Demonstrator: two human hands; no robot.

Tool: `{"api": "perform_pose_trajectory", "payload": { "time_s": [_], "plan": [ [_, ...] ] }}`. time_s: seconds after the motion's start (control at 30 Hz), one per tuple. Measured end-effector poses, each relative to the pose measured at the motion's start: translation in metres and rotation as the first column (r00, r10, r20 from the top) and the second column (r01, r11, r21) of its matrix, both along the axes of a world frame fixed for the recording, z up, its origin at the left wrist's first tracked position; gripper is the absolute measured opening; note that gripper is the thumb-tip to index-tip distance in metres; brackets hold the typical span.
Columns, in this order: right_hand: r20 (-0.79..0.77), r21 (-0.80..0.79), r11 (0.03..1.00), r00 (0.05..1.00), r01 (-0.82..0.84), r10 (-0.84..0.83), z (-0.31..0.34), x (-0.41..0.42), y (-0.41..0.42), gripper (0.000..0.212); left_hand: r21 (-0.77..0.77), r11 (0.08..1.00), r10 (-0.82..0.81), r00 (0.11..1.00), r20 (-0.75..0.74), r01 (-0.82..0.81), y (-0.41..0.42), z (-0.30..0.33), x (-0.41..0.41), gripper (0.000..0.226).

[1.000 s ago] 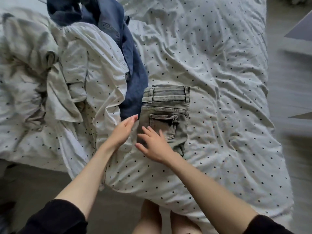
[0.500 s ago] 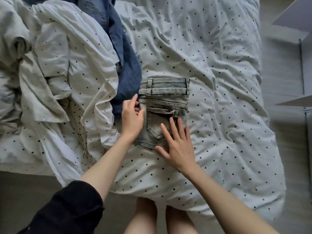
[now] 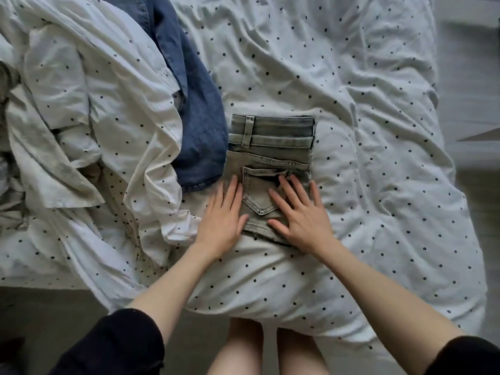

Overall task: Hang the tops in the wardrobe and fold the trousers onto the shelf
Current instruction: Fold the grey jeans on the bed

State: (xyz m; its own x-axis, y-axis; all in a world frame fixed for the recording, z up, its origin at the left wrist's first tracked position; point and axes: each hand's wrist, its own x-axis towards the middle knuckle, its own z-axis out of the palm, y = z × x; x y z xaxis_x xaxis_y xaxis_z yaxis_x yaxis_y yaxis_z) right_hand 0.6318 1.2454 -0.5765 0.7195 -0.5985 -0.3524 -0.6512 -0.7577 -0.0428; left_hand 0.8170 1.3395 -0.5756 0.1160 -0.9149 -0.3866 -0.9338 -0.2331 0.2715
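— Where are our hands?

— Our left hand [image 3: 223, 220] lies flat, fingers straight and together, on the near left edge of the folded grey jeans [image 3: 270, 169], with the palm partly on the bedding. Our right hand [image 3: 303, 215] lies flat too, fingers spread wide, pressing on the back pocket [image 3: 259, 193] and the near right corner of the jeans. Neither hand grips anything.

— And the jeans themselves?

— We see them folded into a compact rectangle, waistband at the far side, pocket facing up, lying on the white duvet with black dots [image 3: 365, 131] in the middle of the bed.

— What lies around them?

— Just to the left, touching the jeans' left edge, we see a blue denim garment [image 3: 197, 125] running toward the far side. Left of that sits a crumpled heap of white dotted fabric [image 3: 102, 104]; we cannot tell whether it is clothing or bedding. Our dark sleeves [image 3: 116, 345] show at the near edge, and our bare legs [image 3: 243, 347] stand against the bed. Grey floor [image 3: 470, 63] shows to the right.
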Motion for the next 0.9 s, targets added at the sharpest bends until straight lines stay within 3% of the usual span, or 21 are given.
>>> {"api": "perform_pose_trajectory", "payload": {
  "time_s": [0.07,0.2,0.33,0.53,0.67,0.77,0.9],
  "plan": [
    [-0.019,0.038,0.999,1.000,0.005,-0.004,-0.006,0.002,-0.004,0.072,0.101,0.995,-0.002,1.000,-0.025,0.005,0.011,-0.011,-0.002,0.066],
    [0.031,0.055,0.998,0.999,-0.023,0.021,0.007,0.004,-0.004,0.071,0.085,0.995,-0.044,0.997,-0.070,0.050,0.015,-0.007,0.010,0.070],
    [0.076,-0.002,0.988,0.985,-0.156,0.155,0.024,-0.027,0.015,0.076,-0.003,0.979,-0.200,0.973,0.113,0.202,0.029,0.012,0.016,0.087],
    [0.001,-0.005,0.988,0.988,-0.157,0.157,0.029,-0.034,0.025,0.095,-0.184,0.916,-0.273,0.889,0.368,0.357,0.023,0.009,0.001,0.048],
    [-0.114,0.055,0.985,0.979,-0.166,0.172,0.022,-0.031,0.021,0.099,-0.179,0.906,-0.292,0.871,0.396,0.385,0.007,0.008,-0.002,0.045],
    [-0.129,0.009,0.985,0.976,-0.175,0.175,0.026,-0.029,0.022,0.085,-0.213,0.889,-0.298,0.866,0.402,0.405,0.003,0.012,0.001,0.043],
    [0.065,-0.154,0.981,0.989,-0.121,0.133,0.029,-0.028,0.035,0.040,-0.271,0.891,-0.270,0.905,0.328,0.364,0.010,0.026,-0.003,0.048]
  ]
}}
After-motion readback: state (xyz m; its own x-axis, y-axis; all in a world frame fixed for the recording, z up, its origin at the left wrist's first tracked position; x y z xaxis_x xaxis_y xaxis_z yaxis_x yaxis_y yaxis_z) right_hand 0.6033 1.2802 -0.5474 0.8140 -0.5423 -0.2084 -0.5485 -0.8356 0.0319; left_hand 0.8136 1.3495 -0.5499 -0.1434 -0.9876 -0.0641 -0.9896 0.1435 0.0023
